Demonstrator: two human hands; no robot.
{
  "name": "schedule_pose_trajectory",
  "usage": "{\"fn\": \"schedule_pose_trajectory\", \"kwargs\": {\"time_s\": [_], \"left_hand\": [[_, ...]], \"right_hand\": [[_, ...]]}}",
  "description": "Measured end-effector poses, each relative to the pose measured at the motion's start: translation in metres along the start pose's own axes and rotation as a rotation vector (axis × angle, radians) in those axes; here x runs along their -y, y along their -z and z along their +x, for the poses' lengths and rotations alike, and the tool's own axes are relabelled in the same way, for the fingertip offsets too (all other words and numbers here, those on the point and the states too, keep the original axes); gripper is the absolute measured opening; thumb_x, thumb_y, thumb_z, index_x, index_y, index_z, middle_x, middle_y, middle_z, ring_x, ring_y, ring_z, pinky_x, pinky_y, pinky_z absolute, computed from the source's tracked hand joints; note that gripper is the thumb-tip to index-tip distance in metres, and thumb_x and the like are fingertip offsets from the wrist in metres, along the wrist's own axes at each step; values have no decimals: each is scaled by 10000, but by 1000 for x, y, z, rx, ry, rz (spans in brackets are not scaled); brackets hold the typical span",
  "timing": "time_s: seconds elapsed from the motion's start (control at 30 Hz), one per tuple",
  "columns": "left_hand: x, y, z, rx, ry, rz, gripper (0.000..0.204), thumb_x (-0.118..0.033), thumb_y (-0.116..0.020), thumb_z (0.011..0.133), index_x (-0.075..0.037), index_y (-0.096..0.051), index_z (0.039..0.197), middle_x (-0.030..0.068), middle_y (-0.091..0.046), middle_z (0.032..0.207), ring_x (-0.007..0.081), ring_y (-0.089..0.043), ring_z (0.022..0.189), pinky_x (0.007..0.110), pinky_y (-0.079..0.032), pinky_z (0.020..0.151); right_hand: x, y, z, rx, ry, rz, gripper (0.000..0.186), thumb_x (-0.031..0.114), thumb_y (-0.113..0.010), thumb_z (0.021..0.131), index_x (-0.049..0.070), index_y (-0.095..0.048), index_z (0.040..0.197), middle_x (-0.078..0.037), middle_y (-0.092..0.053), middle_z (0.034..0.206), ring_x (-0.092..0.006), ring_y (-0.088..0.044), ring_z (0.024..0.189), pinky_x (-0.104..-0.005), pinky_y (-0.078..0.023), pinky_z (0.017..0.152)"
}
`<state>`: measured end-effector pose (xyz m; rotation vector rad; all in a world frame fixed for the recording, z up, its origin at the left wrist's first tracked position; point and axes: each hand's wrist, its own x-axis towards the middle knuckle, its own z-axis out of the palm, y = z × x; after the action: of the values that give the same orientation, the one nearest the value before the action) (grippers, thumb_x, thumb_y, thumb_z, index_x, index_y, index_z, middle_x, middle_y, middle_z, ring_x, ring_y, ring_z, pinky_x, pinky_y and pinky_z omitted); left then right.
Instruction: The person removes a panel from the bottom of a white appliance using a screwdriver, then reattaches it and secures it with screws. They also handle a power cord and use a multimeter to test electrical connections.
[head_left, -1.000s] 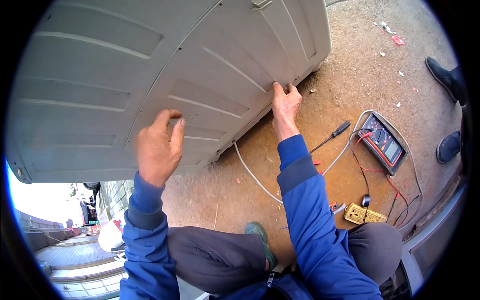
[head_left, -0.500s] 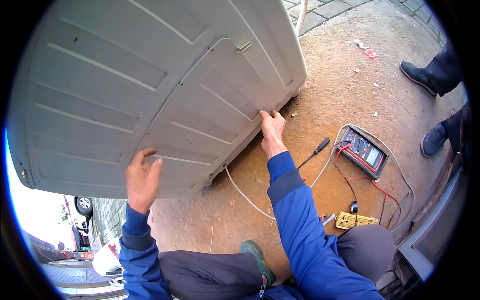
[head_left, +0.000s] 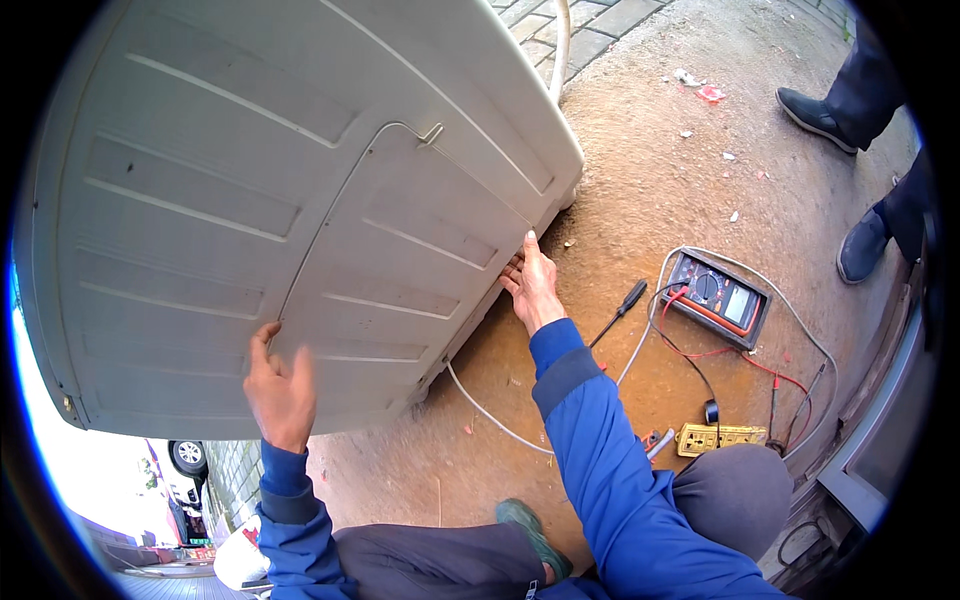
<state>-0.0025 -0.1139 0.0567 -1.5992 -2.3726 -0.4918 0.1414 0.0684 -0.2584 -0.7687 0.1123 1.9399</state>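
A ribbed light-grey appliance casing (head_left: pixel 200 150) fills the upper left, with a cover panel (head_left: pixel 400 265) outlined by a curved seam. My left hand (head_left: pixel 282 395) is at the panel's left seam, index fingertip touching it; the fingers are apart, the thumb blurred. At the panel's lower right corner, my right hand (head_left: pixel 535 290) presses its thumb on the face, while its fingers curl at the bottom edge, partly hidden. A thin line runs from the notch (head_left: pixel 430 135) at the seam's top towards that thumb. A white cord (head_left: pixel 490 412) comes out below the panel.
On the dirt ground to the right lie a multimeter (head_left: pixel 715 298) with red and black leads, a black-handled screwdriver (head_left: pixel 632 297) and a yellow power strip (head_left: pixel 715 438). A person's shoes (head_left: pixel 820 120) stand at the far right. A grey metal frame (head_left: pixel 860 480) borders the lower right.
My right thumb has shifted onto the panel's corner, with the fingers now at its bottom edge. My left hand has slid lower along the seam. The thin line near the notch now shows.
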Motion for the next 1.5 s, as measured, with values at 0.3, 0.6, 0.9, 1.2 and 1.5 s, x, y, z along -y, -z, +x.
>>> {"fn": "schedule_pose_trajectory", "kwargs": {"time_s": [0.3,0.6,0.9,1.2,1.5], "left_hand": [[7,-15,4,13,20,-16,303,-67,-674,858,-8,-593,1144,-14,-319,555,91,-330,538,276,-331,541],[28,-25,16,-88,-63,-38,172,-54,-679,876,5,-583,1006,-26,-352,566,78,-342,542,251,-333,548],[26,-21,6,-91,-115,-14,188,-51,-677,867,-1,-614,1037,-29,-331,576,79,-334,544,256,-325,540],[15,-14,4,-41,-55,10,252,-55,-681,842,-16,-642,1088,-10,-312,585,93,-347,544,255,-343,542],[2,-8,4,-190,-139,56,499,-47,-694,846,2,-533,1315,-1,-395,518,97,-399,474,270,-382,510]], "right_hand": [[6,-3,0,-30,-141,28,558,507,-652,949,39,-581,1245,-149,-649,1154,-304,-610,1048,-514,-483,929],[3,-3,1,1,-158,59,587,499,-682,930,-26,-603,1180,-191,-673,1065,-333,-675,932,-493,-547,803],[25,-8,-6,-139,-42,-346,652,514,-713,901,-126,-633,999,-269,-698,966,-392,-733,833,-461,-619,690],[24,-6,0,-164,141,-461,431,332,-769,891,-79,-642,866,-186,-689,795,-300,-737,706,-345,-586,557],[10,-2,5,-153,175,-394,315,253,-737,898,-53,-661,899,-139,-691,800,-233,-688,646,-360,-580,589]]}}
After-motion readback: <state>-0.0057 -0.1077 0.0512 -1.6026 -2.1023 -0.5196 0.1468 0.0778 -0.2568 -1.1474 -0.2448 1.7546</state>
